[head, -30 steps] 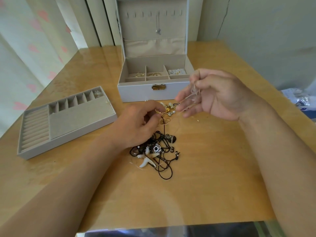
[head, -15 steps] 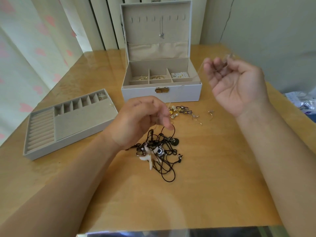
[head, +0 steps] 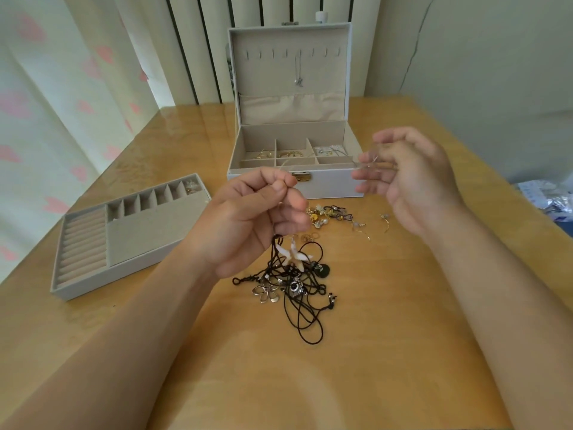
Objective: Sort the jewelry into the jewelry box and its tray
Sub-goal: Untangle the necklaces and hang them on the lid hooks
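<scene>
The open grey jewelry box (head: 335,185) stands at the back of the table, with small gold and silver pieces in its rear compartments and one necklace (head: 299,80) hanging in the lid. Its grey tray (head: 139,237) lies to the left. My left hand (head: 257,221) hovers over a tangle of black cord necklaces (head: 299,293), pinching a thin silver chain. A black cord rises to it, and the white starfish pendant (head: 294,257) is tilted up. My right hand (head: 412,181), blurred, pinches the chain's other end in front of the box.
Loose gold and pearl earrings (head: 328,214) lie just in front of the box, with hook earrings (head: 361,229) to their right. A small item sits in the tray's end compartment (head: 192,187). Plastic packets (head: 548,197) lie at the right table edge. Curtains hang left.
Both hands have risen off the pile. My right hand swung up and right, then came back toward the box front. The starfish pendant and one black cord lifted with my left hand.
</scene>
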